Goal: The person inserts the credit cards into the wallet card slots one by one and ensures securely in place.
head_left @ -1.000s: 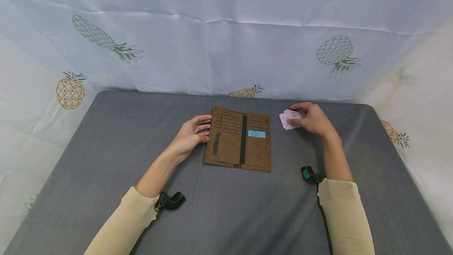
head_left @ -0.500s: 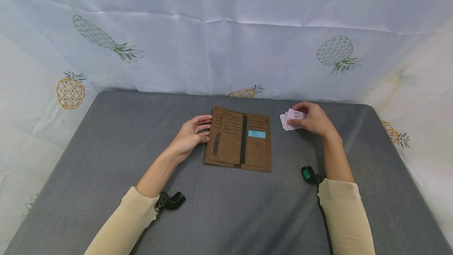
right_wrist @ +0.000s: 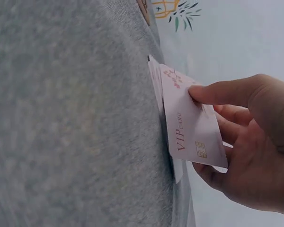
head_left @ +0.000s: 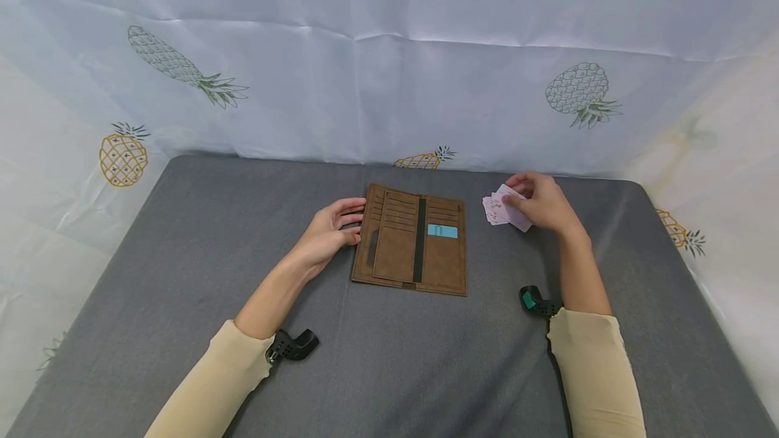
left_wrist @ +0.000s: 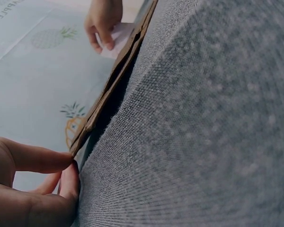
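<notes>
A brown bifold wallet (head_left: 395,242) lies spread open on the table, with card slots and a blue card (head_left: 442,230) in its right half. My left hand (head_left: 325,235) pinches the wallet's left edge, thumb above and fingers beneath, as the left wrist view shows. To the right of the wallet, my right hand (head_left: 544,205) holds a pale pink card (right_wrist: 189,118) marked "VIP CARD" between thumb and fingers. Behind it, more pink cards (head_left: 494,211) lie on the table in a small overlapping pile, partly hidden by the held card.
Grey cloth covers the table (head_left: 395,363). A pale curtain (head_left: 389,100) printed with pineapples hangs along the back edge and both sides. Black wrist mounts (head_left: 295,345) sit at the sleeve cuffs.
My right hand has shifted slightly up and to the right, and the top pink card has separated and turned away from the pile. The left hand and wallet stay put.
</notes>
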`<state>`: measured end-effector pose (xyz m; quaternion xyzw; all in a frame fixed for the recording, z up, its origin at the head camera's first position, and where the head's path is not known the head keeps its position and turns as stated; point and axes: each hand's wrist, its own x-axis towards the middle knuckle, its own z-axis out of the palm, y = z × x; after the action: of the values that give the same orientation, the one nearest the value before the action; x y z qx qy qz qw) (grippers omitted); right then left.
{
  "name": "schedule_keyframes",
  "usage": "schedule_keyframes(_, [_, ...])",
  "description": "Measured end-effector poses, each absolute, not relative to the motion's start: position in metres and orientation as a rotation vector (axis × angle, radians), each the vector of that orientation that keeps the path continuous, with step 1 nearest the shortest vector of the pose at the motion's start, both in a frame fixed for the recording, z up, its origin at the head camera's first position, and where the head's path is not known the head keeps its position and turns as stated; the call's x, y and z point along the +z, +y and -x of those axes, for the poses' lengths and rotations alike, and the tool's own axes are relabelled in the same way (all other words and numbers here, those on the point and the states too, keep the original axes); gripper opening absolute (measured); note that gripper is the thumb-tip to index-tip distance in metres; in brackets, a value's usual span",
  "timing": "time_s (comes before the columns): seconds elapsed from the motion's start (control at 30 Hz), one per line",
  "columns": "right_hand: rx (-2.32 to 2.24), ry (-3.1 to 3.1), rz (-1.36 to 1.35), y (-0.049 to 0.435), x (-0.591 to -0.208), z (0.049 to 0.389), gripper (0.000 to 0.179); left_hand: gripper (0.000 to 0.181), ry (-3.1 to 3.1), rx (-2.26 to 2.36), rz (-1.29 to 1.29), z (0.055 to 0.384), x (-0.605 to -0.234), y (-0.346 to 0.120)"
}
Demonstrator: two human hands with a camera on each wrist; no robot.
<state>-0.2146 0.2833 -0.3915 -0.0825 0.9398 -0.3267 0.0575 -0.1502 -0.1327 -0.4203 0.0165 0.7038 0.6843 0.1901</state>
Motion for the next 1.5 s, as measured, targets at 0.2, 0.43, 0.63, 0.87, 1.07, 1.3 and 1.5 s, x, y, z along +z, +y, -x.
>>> schedule_keyframes(0.2, [-1.071, 2.807, 0.312, 0.276, -0.385, 0.212, 0.035, 0.077, 1.977, 1.923, -0.049, 0.15, -0.42, -0.133])
schedule_keyframes(0.43, [-1.183, 2.752, 0.365, 0.262, -0.378, 0.209, 0.035, 0.077, 1.977, 1.919, -0.048, 0.15, -0.419, -0.133])
schedule_keyframes(0.63, [-1.202, 2.724, 0.339, 0.247, -0.375, 0.208, 0.034, 0.077, 1.983, 1.913, -0.048, 0.15, -0.42, -0.133])
schedule_keyframes(0.87, [-1.297, 2.703, 0.346, 0.231, -0.376, 0.206, 0.033, 0.077, 1.998, 1.905, -0.073, 0.15, -0.42, -0.132])
schedule_keyframes(1.07, [-1.389, 2.651, 0.344, 0.219, -0.377, 0.205, 0.034, 0.077, 1.998, 1.912, -0.078, 0.149, -0.419, -0.132])
schedule_keyframes(1.3, [-1.427, 2.619, 0.317, 0.207, -0.377, 0.203, 0.036, 0.077, 1.994, 1.912, -0.078, 0.148, -0.418, -0.131])
schedule_keyframes(1.5, [-1.471, 2.583, 0.286, 0.203, -0.379, 0.203, 0.036, 0.076, 1.991, 1.903, -0.074, 0.148, -0.418, -0.131])
